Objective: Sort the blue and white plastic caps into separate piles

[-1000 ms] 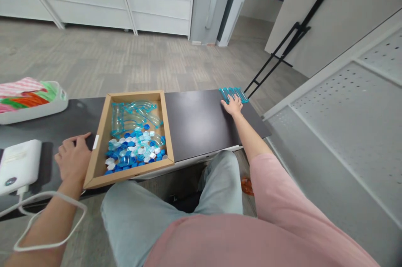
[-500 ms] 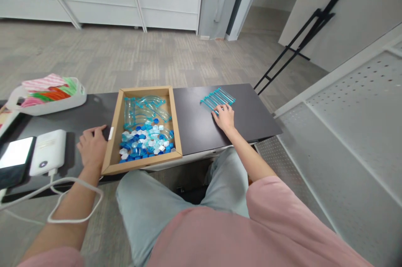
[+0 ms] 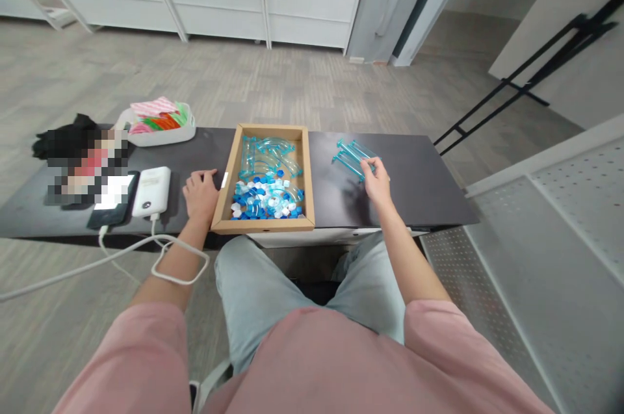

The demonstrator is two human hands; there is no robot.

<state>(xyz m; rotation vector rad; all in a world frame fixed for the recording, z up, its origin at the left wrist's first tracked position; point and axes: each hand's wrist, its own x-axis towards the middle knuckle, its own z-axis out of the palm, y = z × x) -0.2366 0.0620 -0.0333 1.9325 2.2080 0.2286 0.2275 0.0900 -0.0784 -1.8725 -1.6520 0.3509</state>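
Observation:
My right hand (image 3: 377, 181) is closed on the near ends of several clear tubes (image 3: 349, 159) with teal ends. The tubes lie bunched, crossing at slightly different angles, and seem raised off the dark tabletop, with a shadow below them. My left hand (image 3: 201, 194) rests on the table with its fingers spread, its fingertips close to the left wall of a shallow cardboard tray (image 3: 308, 173). Inside the tray, straight and curved clear tubes (image 3: 273, 155) fill the far half. Blue, white and pale hexagonal pieces (image 3: 267, 196) are heaped in the near half.
Left of my left hand lie a white power bank (image 3: 151, 192) and a phone (image 3: 113, 199), with white cables (image 3: 180, 281) looping over my left forearm. Behind them stands a white basket (image 3: 166, 135) of colourful items. A black bundle (image 3: 68, 138) sits at the far left.
The tubes lay side by side in a neat row under my right hand; now they are gathered and tilted in its grip. My view has shifted left. My left hand stays beside the tray.

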